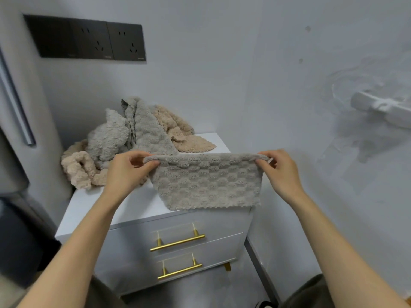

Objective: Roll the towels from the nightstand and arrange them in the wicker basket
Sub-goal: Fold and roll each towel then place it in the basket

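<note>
Towel rolling has barely begun: one grey towel (206,181) hangs unrolled over the front of the nightstand (93,207), its top corners pinched between thumb and fingers of the left hand (126,172) and right hand (280,170). Behind it a heap (124,141) of grey and beige ones, perhaps four, waits on top. No basket is in view.

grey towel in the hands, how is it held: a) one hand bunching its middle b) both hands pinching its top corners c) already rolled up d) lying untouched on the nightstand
b: the left hand and right hand each pinch a top corner of the grey towel, which hangs spread out.
</note>
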